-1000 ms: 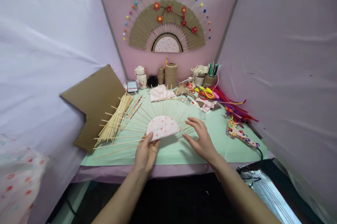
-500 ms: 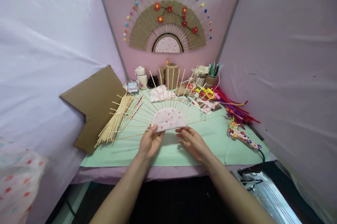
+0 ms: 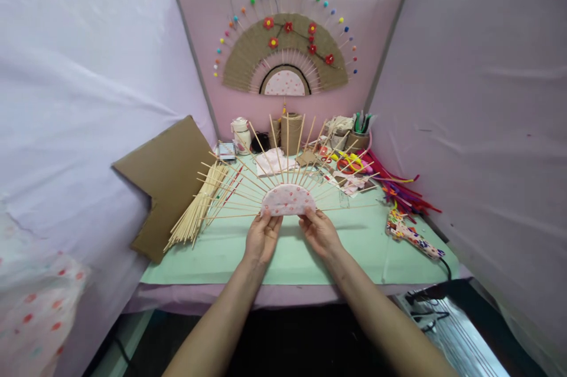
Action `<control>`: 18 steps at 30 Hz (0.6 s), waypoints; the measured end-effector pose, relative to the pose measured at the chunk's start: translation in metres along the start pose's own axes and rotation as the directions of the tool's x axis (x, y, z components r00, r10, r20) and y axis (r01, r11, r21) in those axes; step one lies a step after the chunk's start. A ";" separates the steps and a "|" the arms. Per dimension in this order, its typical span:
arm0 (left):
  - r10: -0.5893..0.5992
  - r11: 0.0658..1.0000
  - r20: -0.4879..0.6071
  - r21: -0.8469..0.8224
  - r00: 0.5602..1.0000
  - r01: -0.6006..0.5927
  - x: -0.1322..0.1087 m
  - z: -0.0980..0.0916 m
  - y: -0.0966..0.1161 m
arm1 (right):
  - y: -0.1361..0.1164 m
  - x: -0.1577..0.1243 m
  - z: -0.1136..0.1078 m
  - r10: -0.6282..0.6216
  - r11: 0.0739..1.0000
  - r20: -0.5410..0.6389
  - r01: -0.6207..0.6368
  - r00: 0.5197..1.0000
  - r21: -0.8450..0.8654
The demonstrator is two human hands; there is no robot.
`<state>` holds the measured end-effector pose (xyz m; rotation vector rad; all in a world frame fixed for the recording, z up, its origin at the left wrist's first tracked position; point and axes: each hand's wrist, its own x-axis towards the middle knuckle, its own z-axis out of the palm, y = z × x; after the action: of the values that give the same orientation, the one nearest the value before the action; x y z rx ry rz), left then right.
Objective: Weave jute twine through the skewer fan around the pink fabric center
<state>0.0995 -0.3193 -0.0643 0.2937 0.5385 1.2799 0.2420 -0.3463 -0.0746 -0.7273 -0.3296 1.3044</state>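
Observation:
Held up over the green tabletop is a fan frame (image 3: 289,200): a half-round piece covered in white cloth with red dots, with thin wooden sticks spreading out from its curved edge. My left hand (image 3: 263,238) grips its lower left corner, thumb on the front face. At the lower right corner my right hand (image 3: 321,231) pinches it the same way; the fingers behind are hidden. Beyond it on the wall hangs a larger brown fan (image 3: 286,52) with red flowers and coloured pompoms on its stick tips.
A bundle of wooden sticks (image 3: 195,205) lies left, beside leaning cardboard (image 3: 170,179). Twine spools (image 3: 291,133), a white bottle (image 3: 241,136) and scissors (image 3: 349,162) stand or lie at the back. Pipe cleaners (image 3: 405,197) and a glue gun (image 3: 414,238) with a cord are right.
My right hand has closed on the fan frame's right corner, where before it was open just below. The frame now sits more level, and the view has shifted slightly.

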 end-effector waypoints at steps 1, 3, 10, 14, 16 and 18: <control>0.005 1.000 0.001 -0.002 1.000 -0.005 0.000 0.000 0.000 | 0.000 0.000 0.000 -0.005 1.000 -0.001 0.005 1.000 -0.003; 0.013 1.000 0.001 -0.004 1.000 -0.013 -0.001 0.000 -0.001 | 0.001 0.001 -0.001 -0.017 1.000 -0.001 0.017 1.000 -0.011; 0.021 1.000 0.050 0.006 0.999 -0.021 -0.005 0.005 0.001 | 0.000 0.003 -0.007 -0.021 0.999 -0.005 0.021 1.000 -0.028; -0.002 0.999 0.020 0.043 1.000 0.001 -0.006 0.009 0.002 | 0.000 0.004 -0.007 -0.023 0.999 -0.017 0.022 1.000 -0.037; -0.013 0.999 -0.039 0.036 0.999 0.015 -0.006 0.012 0.002 | -0.001 0.002 -0.006 -0.025 0.999 -0.026 0.024 0.999 -0.042; -0.033 0.999 -0.096 0.030 0.995 0.036 -0.006 0.014 0.004 | -0.004 0.000 -0.005 -0.023 0.999 -0.042 0.021 0.999 -0.047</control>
<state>0.1028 -0.3227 -0.0496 0.2492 0.6435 1.2575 0.2480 -0.3484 -0.0761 -0.7879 -0.3332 1.2626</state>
